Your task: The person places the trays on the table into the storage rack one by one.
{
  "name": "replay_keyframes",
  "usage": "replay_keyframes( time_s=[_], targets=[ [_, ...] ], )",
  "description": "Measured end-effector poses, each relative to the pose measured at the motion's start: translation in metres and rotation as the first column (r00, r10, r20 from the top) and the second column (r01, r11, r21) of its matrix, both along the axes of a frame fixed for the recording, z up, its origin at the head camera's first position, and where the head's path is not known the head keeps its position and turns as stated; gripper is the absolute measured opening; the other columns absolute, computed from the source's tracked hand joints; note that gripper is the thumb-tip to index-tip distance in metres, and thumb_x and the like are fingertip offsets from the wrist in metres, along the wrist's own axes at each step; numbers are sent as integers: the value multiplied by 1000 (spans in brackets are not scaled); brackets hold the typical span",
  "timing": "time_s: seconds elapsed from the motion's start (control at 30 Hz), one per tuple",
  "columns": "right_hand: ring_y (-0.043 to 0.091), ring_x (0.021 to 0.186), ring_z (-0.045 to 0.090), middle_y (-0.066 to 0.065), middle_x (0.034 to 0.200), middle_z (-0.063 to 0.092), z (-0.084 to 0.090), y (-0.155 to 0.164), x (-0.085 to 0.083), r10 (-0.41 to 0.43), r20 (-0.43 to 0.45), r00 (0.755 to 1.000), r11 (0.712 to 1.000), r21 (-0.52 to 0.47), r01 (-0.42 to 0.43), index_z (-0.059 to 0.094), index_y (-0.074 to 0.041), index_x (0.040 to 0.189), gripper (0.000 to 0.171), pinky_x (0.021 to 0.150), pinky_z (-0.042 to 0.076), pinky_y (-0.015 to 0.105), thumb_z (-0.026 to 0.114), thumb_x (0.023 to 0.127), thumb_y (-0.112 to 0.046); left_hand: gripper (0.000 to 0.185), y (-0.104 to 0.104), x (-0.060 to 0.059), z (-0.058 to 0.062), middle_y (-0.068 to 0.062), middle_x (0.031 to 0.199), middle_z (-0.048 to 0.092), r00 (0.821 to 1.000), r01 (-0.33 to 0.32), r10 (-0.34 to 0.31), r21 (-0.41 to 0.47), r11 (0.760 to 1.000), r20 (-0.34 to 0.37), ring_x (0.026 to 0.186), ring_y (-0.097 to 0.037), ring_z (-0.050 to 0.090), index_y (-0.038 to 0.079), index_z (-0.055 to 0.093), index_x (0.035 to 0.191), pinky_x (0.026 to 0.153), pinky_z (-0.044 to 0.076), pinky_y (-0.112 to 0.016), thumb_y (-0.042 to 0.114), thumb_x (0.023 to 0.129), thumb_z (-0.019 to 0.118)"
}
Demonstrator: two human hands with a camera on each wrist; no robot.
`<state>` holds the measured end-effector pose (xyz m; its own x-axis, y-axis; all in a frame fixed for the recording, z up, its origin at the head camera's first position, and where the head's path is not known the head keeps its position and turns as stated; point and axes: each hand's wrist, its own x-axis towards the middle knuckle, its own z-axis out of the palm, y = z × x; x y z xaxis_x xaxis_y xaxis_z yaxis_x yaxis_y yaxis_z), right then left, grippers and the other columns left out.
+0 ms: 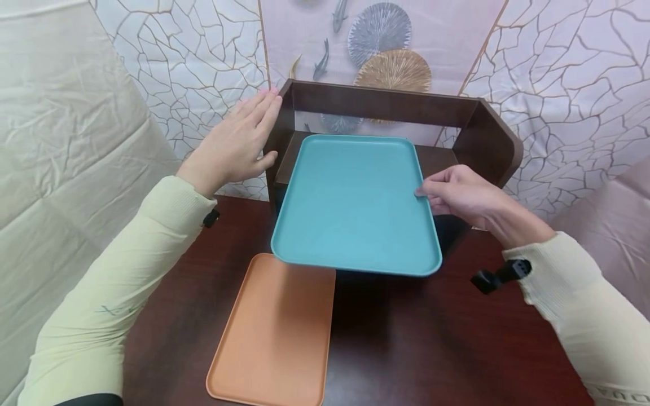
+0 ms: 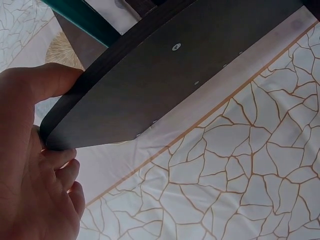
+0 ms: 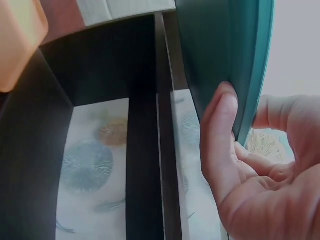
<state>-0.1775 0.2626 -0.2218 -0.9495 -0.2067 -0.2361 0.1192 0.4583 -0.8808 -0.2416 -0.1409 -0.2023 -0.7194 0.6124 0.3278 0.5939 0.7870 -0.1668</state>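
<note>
Teal tray [image 1: 355, 203]: flat, rectangular, rounded corners, raised rim; right hand [image 1: 464, 194] pinching edge.

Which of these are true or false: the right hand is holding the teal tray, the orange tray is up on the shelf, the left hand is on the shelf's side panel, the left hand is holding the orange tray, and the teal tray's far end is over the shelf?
1. The right hand pinches the right edge of the teal tray. True.
2. The orange tray sits on the shelf. False: it lies flat on the dark wooden table, in front of the shelf.
3. The left hand rests on the left side panel of the dark wooden shelf. True.
4. The left hand holds the orange tray. False: it touches only the shelf.
5. The teal tray's far end is over the shelf board. True.
</note>
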Motion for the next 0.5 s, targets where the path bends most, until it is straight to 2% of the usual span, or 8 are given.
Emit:
replay_keyframes(
  time_s=[0.1, 0.23, 0.37, 0.5],
  targets=[
    [2, 76, 66, -6, 78, 69, 1, -4, -13, 4, -7, 1000, 1000, -21, -4, 70, 6, 113, 22, 82, 64, 23, 58, 102, -8, 88, 0, 0, 0, -23, 177, 9, 1000, 2, -1, 3, 1000, -6, 166, -38, 10, -6, 8, 167, 135, 15, -57, 29, 103, 56],
    [2, 83, 71, -4, 88, 74, 2, -10, -26, 1, -27, 1000, 1000, 12, -1, 60, 15, 135, 41, 86, 65, 26, 58, 104, -11, 88, 1, 0, 0, -21, 178, 6, 1000, -5, 5, 3, 1000, 0, 167, -37, 8, -6, 6, 167, 135, 13, -55, 30, 103, 56],
    [4, 90, 76, 1, 102, 78, 2, -14, -38, -17, -36, 999, 999, 43, 18, 54, 16, 143, 49, 95, 62, 35, 59, 105, -14, 89, 2, -1, 0, -21, 178, 6, 1000, -15, 15, -1, 1000, 4, 167, -37, 8, -5, 6, 167, 136, 13, -55, 30, 103, 56],
    [6, 97, 75, 13, 123, 75, 1, -18, -49, -7, -34, 999, 998, 61, 10, 53, 15, 145, 50, 102, 58, 41, 57, 106, -17, 88, 1, 0, -1, -21, 178, 7, 1000, -23, 23, 0, 1000, 2, 167, -37, 9, -5, 6, 167, 135, 14, -55, 30, 103, 56]
  ],
)
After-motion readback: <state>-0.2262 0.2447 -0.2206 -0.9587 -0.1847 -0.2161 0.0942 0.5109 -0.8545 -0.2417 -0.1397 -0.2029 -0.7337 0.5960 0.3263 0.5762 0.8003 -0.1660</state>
